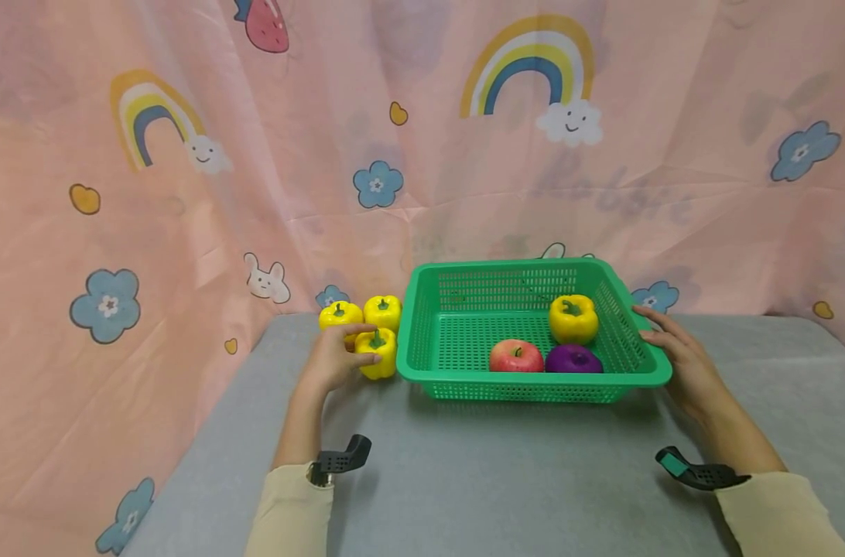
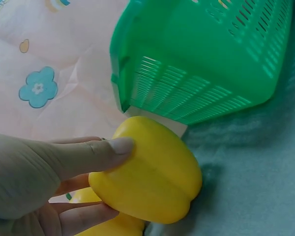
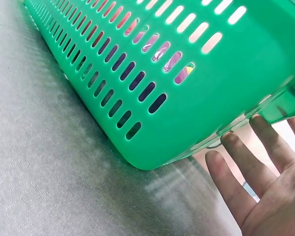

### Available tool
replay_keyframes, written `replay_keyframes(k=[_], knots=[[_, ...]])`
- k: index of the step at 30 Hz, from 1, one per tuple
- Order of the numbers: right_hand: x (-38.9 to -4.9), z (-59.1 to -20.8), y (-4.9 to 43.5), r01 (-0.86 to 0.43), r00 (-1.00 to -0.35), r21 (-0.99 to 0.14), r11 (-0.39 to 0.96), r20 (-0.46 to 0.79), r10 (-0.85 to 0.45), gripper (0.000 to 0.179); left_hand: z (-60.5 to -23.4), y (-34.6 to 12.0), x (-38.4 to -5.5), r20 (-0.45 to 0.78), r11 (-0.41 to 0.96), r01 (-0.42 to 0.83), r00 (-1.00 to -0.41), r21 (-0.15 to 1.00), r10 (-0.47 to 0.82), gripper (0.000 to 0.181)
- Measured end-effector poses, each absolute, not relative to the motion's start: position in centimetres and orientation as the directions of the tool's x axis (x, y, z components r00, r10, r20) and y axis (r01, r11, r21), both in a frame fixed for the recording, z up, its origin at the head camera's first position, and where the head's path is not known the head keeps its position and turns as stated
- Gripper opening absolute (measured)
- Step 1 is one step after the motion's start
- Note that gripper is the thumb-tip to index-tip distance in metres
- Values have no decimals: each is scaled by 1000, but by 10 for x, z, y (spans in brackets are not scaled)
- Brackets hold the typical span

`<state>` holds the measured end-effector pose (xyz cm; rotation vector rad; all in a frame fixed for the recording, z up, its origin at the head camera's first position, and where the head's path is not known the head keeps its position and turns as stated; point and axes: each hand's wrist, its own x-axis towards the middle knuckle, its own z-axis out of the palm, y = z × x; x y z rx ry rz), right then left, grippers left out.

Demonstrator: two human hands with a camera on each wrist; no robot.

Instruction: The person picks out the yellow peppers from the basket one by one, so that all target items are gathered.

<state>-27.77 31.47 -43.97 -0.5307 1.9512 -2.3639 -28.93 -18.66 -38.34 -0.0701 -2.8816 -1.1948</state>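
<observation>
In the head view my left hand [image 1: 335, 357] is at the nearest of three yellow bell peppers left of the green basket. It pinches that yellow bell pepper [image 2: 152, 172] between thumb and fingers, as the left wrist view shows. Behind it stand the other two peppers, one at the left [image 1: 340, 313] and one beside the basket [image 1: 384, 309]. My right hand [image 1: 683, 363] rests its outstretched fingers against the right end of the green basket [image 1: 534, 377]. Inside the basket lie a yellow bell pepper [image 1: 573, 321], a red apple [image 1: 516, 356] and a round purple vegetable [image 1: 573, 359].
A grey cloth [image 1: 506, 472] covers the table under the basket. Right behind the table hangs a pink patterned curtain [image 1: 311, 116]. The basket's slotted walls rise above the table, its left end close to the loose peppers.
</observation>
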Motion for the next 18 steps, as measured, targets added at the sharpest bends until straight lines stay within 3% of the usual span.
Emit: replay_keyframes(k=[7, 18], knots=[[-278, -440, 315, -195, -940, -957, -213, 244, -238, 38, -389, -186, -291, 60, 703, 104, -994, 703, 86, 50], [-278, -440, 315, -181, -945, -960, -211, 229, -233, 38, -388, -187, -290, 46, 697, 82, -996, 712, 70, 52]])
